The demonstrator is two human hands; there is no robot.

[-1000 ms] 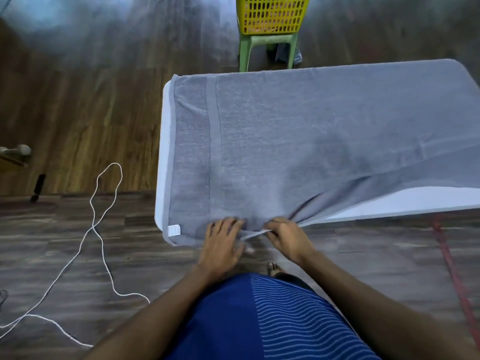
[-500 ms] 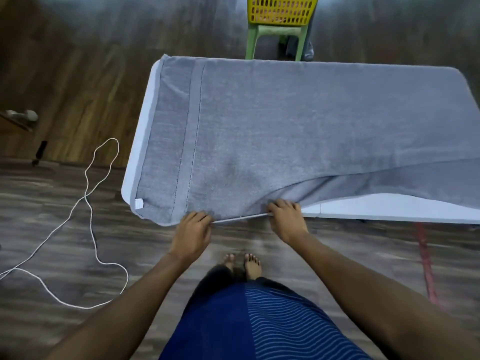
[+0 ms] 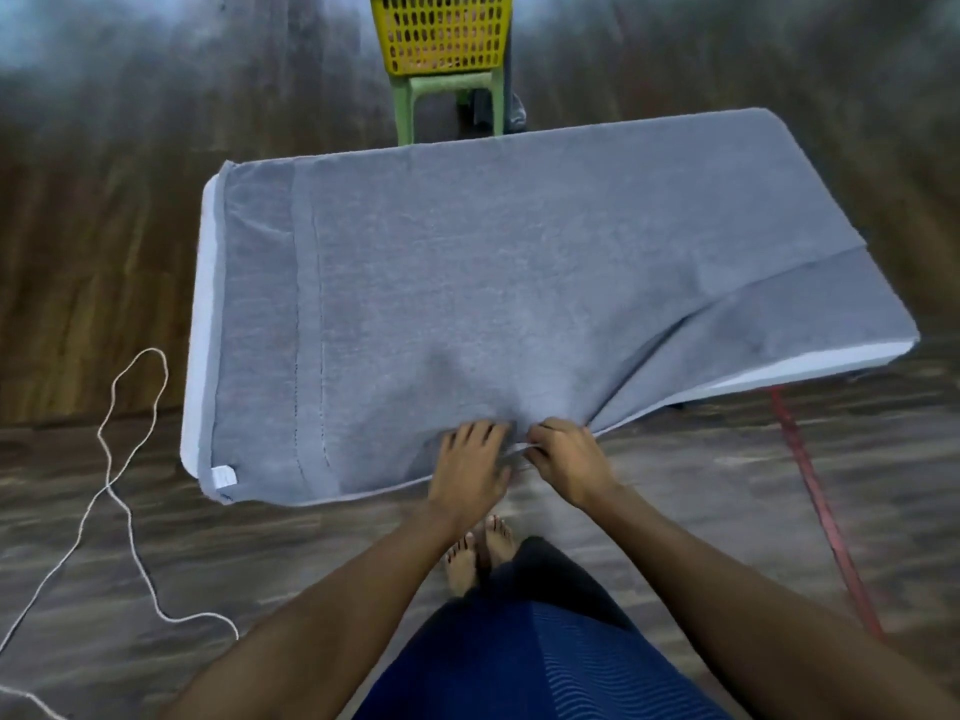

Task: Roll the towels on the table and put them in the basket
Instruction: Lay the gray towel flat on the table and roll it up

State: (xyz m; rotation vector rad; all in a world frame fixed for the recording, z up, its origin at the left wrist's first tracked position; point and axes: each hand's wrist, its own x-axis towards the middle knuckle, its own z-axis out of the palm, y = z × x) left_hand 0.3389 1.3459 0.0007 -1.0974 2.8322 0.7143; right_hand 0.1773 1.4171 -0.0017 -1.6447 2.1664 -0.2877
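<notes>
A large grey towel lies spread over the white table, covering nearly all of it and hanging over the near edge. My left hand grips the towel's near hem at the table's front edge, fingers lying on the cloth. My right hand pinches the same hem just to the right, and folds of cloth fan out from it toward the table's right end. The yellow basket stands on a green stool beyond the table's far edge.
The green stool carries the basket behind the table. A white cord snakes over the wooden floor at the left. A red strap lies on the floor at the right. My bare feet stand close to the table.
My hands, apart along the hem half a second ago, have come together near the middle of the front edge, gathering the cloth. The view has shifted with my head.
</notes>
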